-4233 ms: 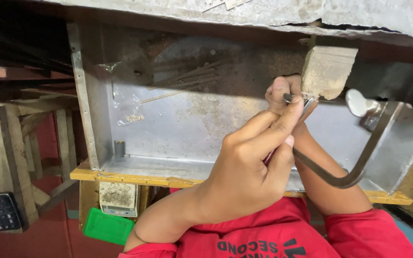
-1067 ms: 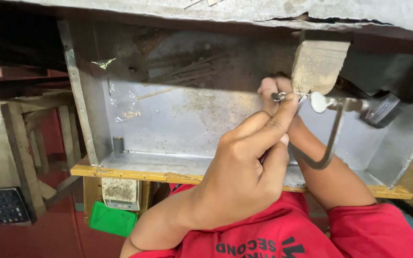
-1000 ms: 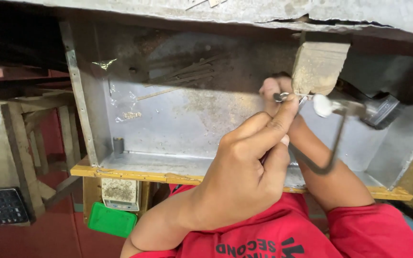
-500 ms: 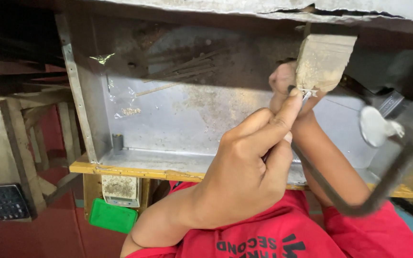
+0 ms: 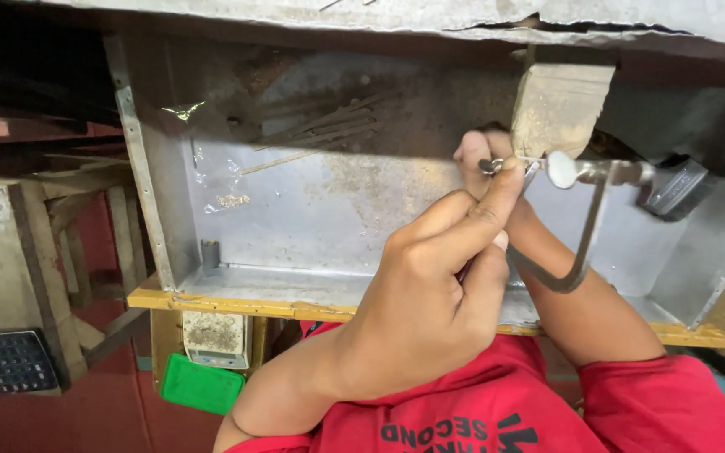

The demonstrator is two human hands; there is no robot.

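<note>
Two bare hands meet at a wooden bench peg [image 5: 560, 109] under the bench edge. Left hand [image 5: 430, 310]: fingers curled, forefinger and thumb pinched on a small metal ring [image 5: 491, 166] held against the peg's lower left corner. Right hand [image 5: 482, 155]: mostly hidden behind the left, only fingertips showing beside the ring; grip cannot be told. Jeweller's saw frame [image 5: 585, 222]: dark curved metal bow, lying just right of the ring and touching the peg's underside, its handle [image 5: 673, 189] pointing right, its round clamp screw [image 5: 560, 169] near the fingertips.

Sheet-metal catch tray [image 5: 295, 218]: grey, open-fronted, set beneath the bench behind both hands, edged with a yellow wooden rail [image 5: 237, 304]. Contents: thin wire lengths [image 5: 320, 134] at the back, a clear plastic scrap with filings [image 5: 224, 193] at left, a small dark cylinder [image 5: 210, 253] in the left corner.

Below the rail: green plastic box [image 5: 201, 384]. Far left: a calculator [image 5: 12, 361] on a wooden stool [image 5: 39, 252]. Red sleeves [image 5: 665, 403] fill the lower edge.
</note>
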